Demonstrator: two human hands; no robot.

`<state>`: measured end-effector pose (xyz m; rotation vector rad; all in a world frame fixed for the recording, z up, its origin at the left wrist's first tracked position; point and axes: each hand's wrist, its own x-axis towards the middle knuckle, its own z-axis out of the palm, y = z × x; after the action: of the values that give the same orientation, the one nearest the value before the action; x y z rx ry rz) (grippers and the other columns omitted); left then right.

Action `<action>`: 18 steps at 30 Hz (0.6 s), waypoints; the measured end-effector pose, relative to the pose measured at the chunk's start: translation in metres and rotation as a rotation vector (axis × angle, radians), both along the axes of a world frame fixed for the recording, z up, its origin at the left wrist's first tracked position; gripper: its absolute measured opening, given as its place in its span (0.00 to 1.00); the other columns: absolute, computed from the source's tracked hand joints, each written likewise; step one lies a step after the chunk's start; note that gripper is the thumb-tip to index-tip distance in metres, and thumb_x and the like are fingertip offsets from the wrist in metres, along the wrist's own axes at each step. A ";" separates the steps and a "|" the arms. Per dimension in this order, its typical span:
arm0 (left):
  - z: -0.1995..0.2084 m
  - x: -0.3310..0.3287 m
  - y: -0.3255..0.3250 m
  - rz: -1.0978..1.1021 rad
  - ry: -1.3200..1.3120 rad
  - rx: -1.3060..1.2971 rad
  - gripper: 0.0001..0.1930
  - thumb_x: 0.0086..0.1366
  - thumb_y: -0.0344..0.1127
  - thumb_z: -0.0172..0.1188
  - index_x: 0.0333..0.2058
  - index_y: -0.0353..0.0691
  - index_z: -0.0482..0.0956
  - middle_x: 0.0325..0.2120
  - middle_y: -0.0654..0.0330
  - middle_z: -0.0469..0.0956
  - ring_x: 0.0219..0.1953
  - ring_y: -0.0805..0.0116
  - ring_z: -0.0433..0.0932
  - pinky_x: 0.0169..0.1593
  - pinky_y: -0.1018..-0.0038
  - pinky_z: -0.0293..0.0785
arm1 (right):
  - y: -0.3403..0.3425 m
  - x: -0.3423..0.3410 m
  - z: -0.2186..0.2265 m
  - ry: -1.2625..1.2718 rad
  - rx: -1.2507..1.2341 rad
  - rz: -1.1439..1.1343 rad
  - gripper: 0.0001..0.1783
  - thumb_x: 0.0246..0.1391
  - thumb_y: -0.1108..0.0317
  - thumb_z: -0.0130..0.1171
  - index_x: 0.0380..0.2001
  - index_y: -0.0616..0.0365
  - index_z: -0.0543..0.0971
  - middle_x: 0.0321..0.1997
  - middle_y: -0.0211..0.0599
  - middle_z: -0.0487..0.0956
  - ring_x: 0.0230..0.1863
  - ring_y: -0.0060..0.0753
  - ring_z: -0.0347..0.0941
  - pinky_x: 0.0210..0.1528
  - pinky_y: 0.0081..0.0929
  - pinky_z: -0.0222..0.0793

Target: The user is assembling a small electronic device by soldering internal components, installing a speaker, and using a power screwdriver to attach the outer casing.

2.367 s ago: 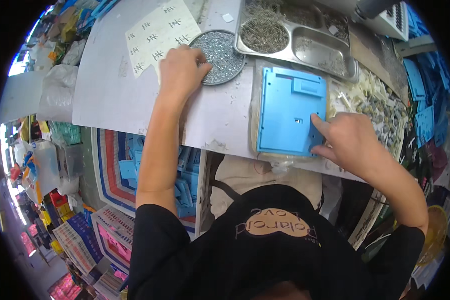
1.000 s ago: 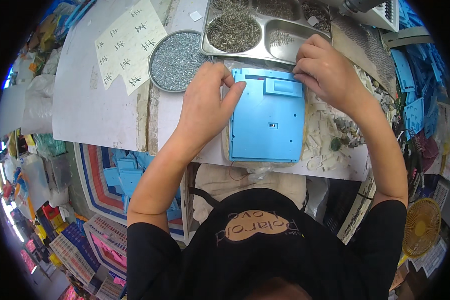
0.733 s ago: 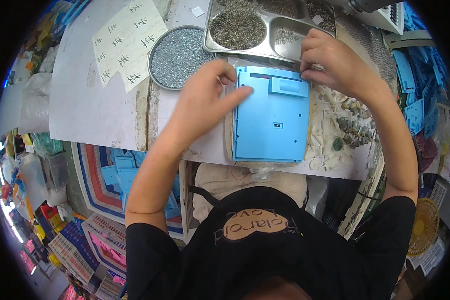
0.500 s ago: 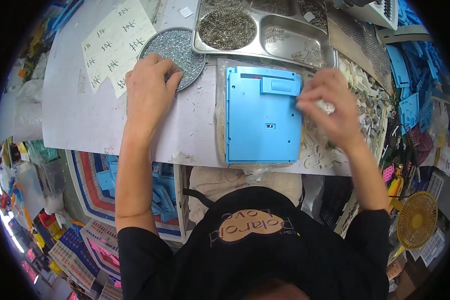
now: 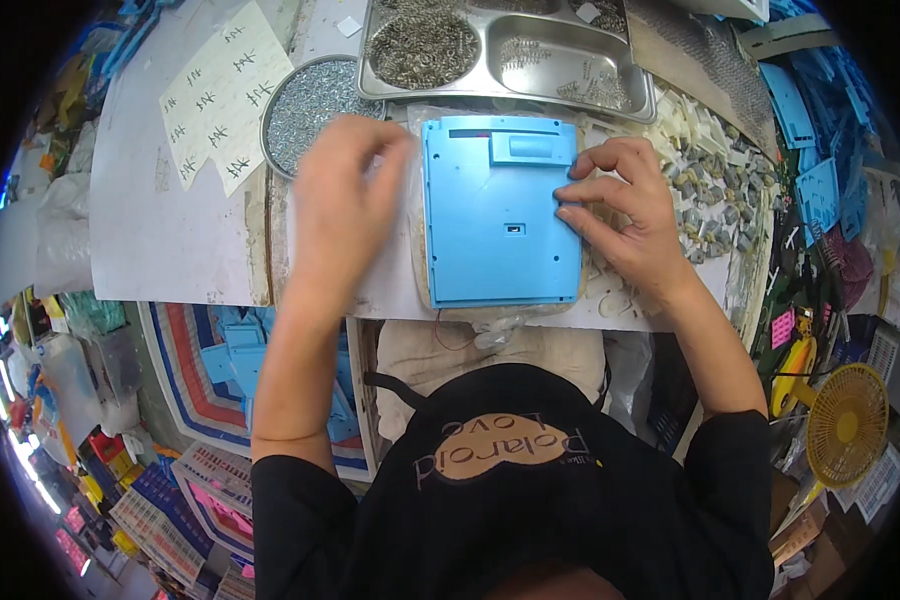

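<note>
A blue plastic housing panel (image 5: 480,240) with a raised block, small holes and a central slot lies flat on a plastic-wrapped pad (image 5: 420,265). My right hand (image 5: 630,210) is at its right edge, thumb and fingertips pinched together against the rim; whatever is between them is too small to make out. My left hand (image 5: 345,215), smeared by motion, hangs between the panel and a round metal dish (image 5: 315,105) of small silvery screws. Its fingers are too blurred to show whether they hold anything.
Beyond the panel stands a steel compartment tray (image 5: 510,90) of springs. Small white and grey parts (image 5: 710,190) are heaped at the right. A marked paper sheet (image 5: 220,95) lies left. Below the table is a striped bag (image 5: 195,375) with blue panels; a yellow fan (image 5: 847,425) stands right.
My left hand has left the screw dish and moved right and nearer, toward the panel. The right hand has come in to the panel's right edge. The whole view has shifted slightly.
</note>
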<state>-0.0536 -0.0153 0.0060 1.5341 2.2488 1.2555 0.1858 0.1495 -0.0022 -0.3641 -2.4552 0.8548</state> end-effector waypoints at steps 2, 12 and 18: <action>0.005 0.036 0.001 -0.214 -0.063 0.043 0.04 0.60 0.30 0.67 0.33 0.40 0.82 0.31 0.57 0.81 0.37 0.56 0.79 0.43 0.62 0.71 | 0.000 0.002 -0.001 0.003 0.012 -0.011 0.10 0.43 0.71 0.75 0.32 0.51 0.87 0.42 0.31 0.81 0.51 0.42 0.70 0.53 0.38 0.69; -0.001 0.091 0.005 -0.437 0.278 -0.004 0.08 0.56 0.35 0.71 0.30 0.47 0.79 0.31 0.63 0.73 0.34 0.62 0.72 0.45 0.63 0.62 | 0.010 0.015 0.008 0.014 0.115 -0.072 0.10 0.43 0.73 0.74 0.32 0.54 0.87 0.41 0.33 0.81 0.49 0.42 0.72 0.50 0.37 0.70; 0.008 0.058 -0.007 -0.301 0.274 0.078 0.08 0.56 0.33 0.72 0.35 0.45 0.82 0.33 0.61 0.79 0.37 0.62 0.77 0.47 0.64 0.67 | 0.033 0.023 0.024 0.042 0.324 -0.120 0.10 0.43 0.73 0.73 0.33 0.55 0.86 0.42 0.34 0.82 0.48 0.41 0.73 0.50 0.36 0.70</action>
<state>0.0045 -0.0222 0.0136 2.0932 2.0262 1.1160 0.2089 0.1825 0.0222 -0.3655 -2.4495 0.4013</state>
